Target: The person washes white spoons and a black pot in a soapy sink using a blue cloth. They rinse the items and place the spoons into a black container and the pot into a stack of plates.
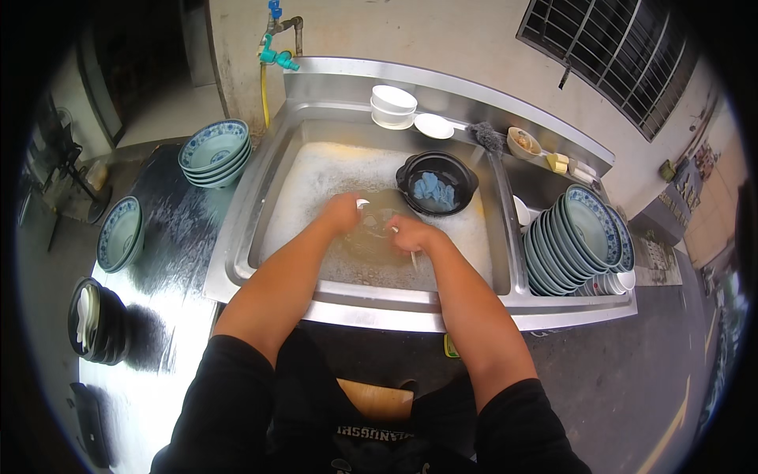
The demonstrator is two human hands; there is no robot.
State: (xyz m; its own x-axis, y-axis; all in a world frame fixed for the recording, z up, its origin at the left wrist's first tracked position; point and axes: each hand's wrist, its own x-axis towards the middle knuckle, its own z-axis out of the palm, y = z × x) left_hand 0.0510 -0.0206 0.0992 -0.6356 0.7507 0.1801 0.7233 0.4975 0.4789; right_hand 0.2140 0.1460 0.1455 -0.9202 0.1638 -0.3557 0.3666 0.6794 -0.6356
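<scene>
My left hand [343,213] is closed around a white utensil [362,203], perhaps a spoon, of which only a small part shows. To its right, my right hand [408,233] grips a thin pale handle [414,260] that runs down into the water; what it belongs to cannot be told. Both hands are at the surface of cloudy, foamy water in a stainless steel sink [379,299]. Just beyond my right hand a black pot [437,207] floats or rests in the foam, with a wet blue cloth [435,189] inside.
White bowls [394,101], a white dish [434,125] and a scouring pad [485,136] lie along the sink's back ledge. Patterned bowls [551,255] are stacked at the right. On the left table [160,195] stand more patterned bowls [216,148] and black bowls [112,326]. A teal tap [278,57] is above.
</scene>
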